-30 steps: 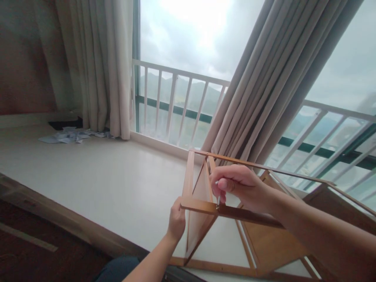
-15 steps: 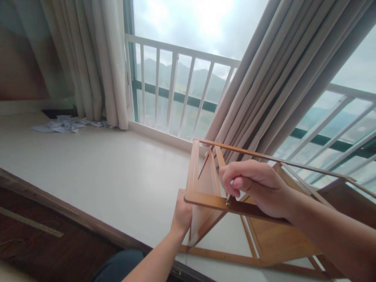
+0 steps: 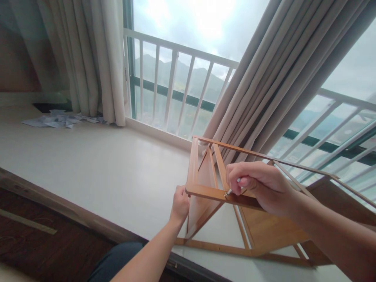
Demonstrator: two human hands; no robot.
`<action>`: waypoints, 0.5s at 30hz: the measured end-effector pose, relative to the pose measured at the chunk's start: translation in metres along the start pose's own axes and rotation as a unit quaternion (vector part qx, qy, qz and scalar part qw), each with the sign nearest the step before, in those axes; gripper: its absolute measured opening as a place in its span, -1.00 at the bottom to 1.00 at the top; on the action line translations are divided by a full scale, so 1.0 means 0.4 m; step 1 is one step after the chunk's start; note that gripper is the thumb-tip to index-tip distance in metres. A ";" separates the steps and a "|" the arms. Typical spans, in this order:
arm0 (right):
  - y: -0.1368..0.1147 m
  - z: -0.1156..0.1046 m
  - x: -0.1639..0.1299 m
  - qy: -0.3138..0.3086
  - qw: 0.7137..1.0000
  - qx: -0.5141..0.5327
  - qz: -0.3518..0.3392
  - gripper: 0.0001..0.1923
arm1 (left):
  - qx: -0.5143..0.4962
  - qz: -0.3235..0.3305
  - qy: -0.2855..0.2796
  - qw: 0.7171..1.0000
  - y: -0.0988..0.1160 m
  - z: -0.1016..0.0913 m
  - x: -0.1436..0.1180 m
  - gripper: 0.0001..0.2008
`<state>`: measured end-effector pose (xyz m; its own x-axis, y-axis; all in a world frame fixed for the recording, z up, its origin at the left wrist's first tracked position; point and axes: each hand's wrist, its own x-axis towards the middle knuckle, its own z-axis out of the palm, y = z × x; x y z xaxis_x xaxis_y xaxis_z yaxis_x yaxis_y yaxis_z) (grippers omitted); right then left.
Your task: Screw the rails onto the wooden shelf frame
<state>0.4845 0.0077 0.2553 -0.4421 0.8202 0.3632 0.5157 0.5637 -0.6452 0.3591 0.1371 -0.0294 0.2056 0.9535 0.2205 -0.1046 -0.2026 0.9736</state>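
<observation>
Since the earlier frame, right hand (image 3: 258, 186) tilted its small metal tool (image 3: 228, 192) flatter against the wooden frame (image 3: 205, 192), centre-right; fingers pinched shut on it. Left hand (image 3: 179, 203) gripped the frame's corner post

A: Frame (image 3: 205, 192): warm wood, smooth, light satin sheen. Tool (image 3: 228, 192) tip: shiny metal.

B: Floor (image 3: 96, 172), near left: pale, smooth, matt. Curtains (image 3: 96, 58): beige cloth, matt, pleated. Far left, scraps (image 3: 55, 119): crumpled paper.
</observation>
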 end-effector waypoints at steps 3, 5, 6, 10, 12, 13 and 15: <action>-0.005 0.008 -0.010 0.021 0.999 -0.022 -0.013 -0.62 | 0.025 0.009 0.019 0.999 0.012 -0.010 0.002 -0.58; -0.010 0.014 -0.013 0.031 0.999 -0.036 -0.006 -0.62 | 0.028 0.011 0.023 0.999 0.024 -0.017 0.001 -0.56; -0.013 0.017 -0.014 0.035 0.999 -0.041 -0.004 -0.62 | 0.028 0.011 0.024 0.999 0.030 -0.021 -0.001 -0.55; -0.026 0.023 -0.010 0.035 0.998 -0.055 0.003 -0.61 | 0.019 0.012 0.022 1.000 0.044 -0.036 -0.007 -0.53; -0.030 0.023 -0.006 0.032 0.997 -0.068 0.007 -0.60 | 0.011 0.010 0.020 1.000 0.046 -0.044 -0.008 -0.55; -0.031 0.022 -0.003 0.033 0.997 -0.074 0.010 -0.60 | 0.007 0.009 0.018 1.000 0.046 -0.049 -0.009 -0.55; -0.030 0.021 0.002 0.040 0.996 -0.079 0.021 -0.59 | -0.002 0.009 0.016 1.000 0.045 -0.058 -0.008 -0.56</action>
<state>0.4717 0.0006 0.2576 -0.3610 0.8448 0.3951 0.6446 0.5322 -0.5489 0.3342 0.1356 -0.0141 0.1727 0.9562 0.2363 -0.1113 -0.2194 0.9693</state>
